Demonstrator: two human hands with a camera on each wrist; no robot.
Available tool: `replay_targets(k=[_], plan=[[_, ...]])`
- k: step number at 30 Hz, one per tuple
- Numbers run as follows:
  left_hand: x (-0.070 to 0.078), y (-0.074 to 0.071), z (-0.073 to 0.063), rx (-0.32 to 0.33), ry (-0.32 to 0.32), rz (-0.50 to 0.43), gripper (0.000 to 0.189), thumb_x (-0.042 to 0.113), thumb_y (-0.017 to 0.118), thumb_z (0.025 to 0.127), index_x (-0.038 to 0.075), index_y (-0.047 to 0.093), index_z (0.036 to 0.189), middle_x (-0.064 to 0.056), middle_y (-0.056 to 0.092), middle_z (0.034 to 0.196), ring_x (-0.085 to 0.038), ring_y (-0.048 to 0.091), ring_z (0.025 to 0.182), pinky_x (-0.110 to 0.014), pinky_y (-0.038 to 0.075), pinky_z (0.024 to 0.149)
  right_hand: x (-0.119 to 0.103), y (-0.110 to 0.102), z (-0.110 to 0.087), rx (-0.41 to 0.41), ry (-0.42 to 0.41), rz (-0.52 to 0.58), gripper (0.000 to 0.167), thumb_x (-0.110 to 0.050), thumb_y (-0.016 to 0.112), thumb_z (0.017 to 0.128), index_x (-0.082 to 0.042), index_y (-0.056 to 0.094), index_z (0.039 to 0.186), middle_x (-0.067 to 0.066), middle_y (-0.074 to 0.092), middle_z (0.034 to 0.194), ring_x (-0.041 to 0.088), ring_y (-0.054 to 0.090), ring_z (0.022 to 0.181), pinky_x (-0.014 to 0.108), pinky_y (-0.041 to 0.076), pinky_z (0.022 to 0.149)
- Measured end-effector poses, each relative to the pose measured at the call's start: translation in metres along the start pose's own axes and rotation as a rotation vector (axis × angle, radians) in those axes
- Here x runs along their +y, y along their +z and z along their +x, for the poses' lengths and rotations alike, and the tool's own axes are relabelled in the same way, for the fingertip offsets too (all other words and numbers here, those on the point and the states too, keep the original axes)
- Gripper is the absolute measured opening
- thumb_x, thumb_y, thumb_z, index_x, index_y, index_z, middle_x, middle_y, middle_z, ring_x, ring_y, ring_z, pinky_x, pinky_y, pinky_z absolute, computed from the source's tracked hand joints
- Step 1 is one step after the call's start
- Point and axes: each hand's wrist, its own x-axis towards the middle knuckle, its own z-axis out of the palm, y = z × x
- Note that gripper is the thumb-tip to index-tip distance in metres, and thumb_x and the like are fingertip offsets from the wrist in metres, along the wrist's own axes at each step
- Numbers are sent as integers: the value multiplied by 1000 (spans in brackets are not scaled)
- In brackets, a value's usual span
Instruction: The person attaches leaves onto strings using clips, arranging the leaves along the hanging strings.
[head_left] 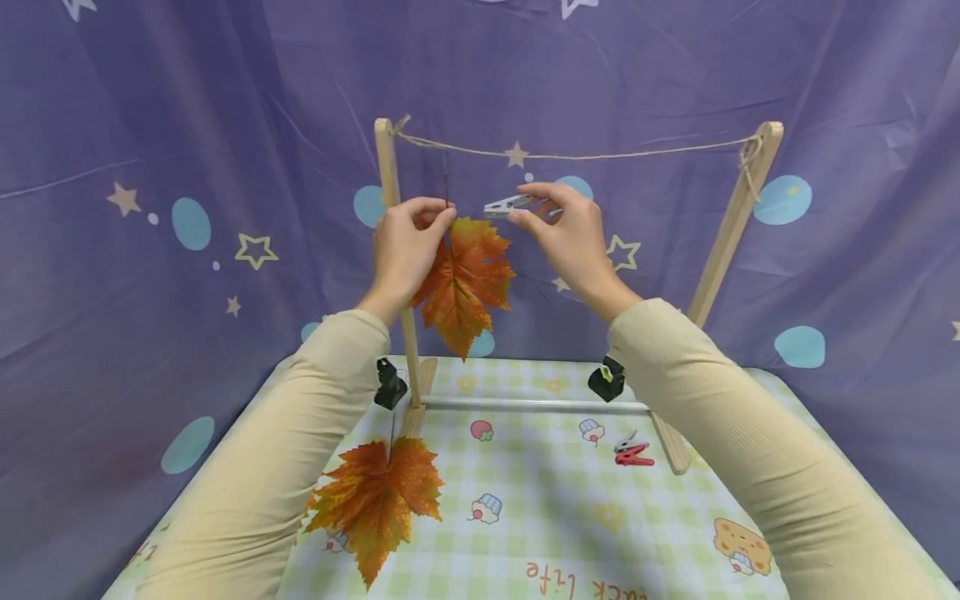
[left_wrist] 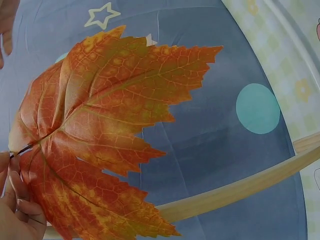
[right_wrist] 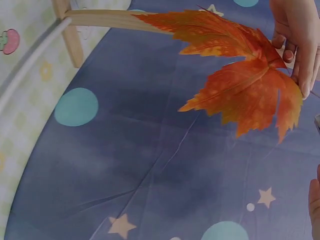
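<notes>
In the head view my left hand (head_left: 405,250) pinches the thin dark stem of an orange autumn leaf (head_left: 468,279), which hangs tip down below the fingertips. The stem's upper end rises close to a twine line (head_left: 585,157). To the right, my right hand (head_left: 573,233) holds a pale grey clothespin (head_left: 502,207) between thumb and fingers, its nose pointing left at the stem. The leaf (left_wrist: 110,105) fills much of the left wrist view, the left fingers (left_wrist: 31,212) at its base. Only a sliver of the right hand (right_wrist: 315,205) shows in the right wrist view.
Wooden posts (head_left: 720,250) hold the twine at both ends, joined low by a pale rod (head_left: 525,405). On the checked tablecloth (head_left: 525,467) lie a second autumn leaf (head_left: 378,500), front left, and a red clothespin (head_left: 634,456) beside a grey one. A purple curtain (head_left: 262,100) hangs behind.
</notes>
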Motion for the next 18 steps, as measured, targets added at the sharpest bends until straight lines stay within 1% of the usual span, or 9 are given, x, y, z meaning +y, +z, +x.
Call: replay_targets(k=[4, 9, 14, 18], plan=[[-1, 0, 1, 0, -8, 0, 26, 36, 68, 95, 17, 76, 112, 1, 74, 98, -14, 65, 88, -33, 46, 84, -7, 8, 11, 24, -33, 18, 37, -20, 80, 86, -6, 72, 119, 8, 68, 110, 18, 61, 86, 23, 48, 77], [-1, 2, 2, -1, -12, 4, 27, 36, 68, 95, 17, 76, 112, 0, 74, 98, -14, 65, 89, -34, 46, 85, -15, 13, 23, 38, -72, -6, 37, -20, 81, 85, -6, 73, 117, 8, 68, 106, 19, 61, 83, 23, 48, 75], [0, 3, 3, 1, -10, 7, 26, 34, 67, 96, 16, 76, 112, -1, 74, 97, -14, 65, 87, -34, 46, 84, -24, 16, 34, 43, -82, -26, 34, -22, 80, 86, -7, 73, 116, 6, 68, 104, 16, 61, 84, 24, 47, 75], [1, 3, 2, 3, -13, -3, 25, 33, 66, 97, 16, 75, 113, -1, 74, 98, -14, 65, 87, -34, 46, 82, -30, 18, 41, 70, -91, -35, 33, -23, 79, 86, -7, 74, 114, 6, 68, 102, 15, 60, 82, 23, 46, 74]])
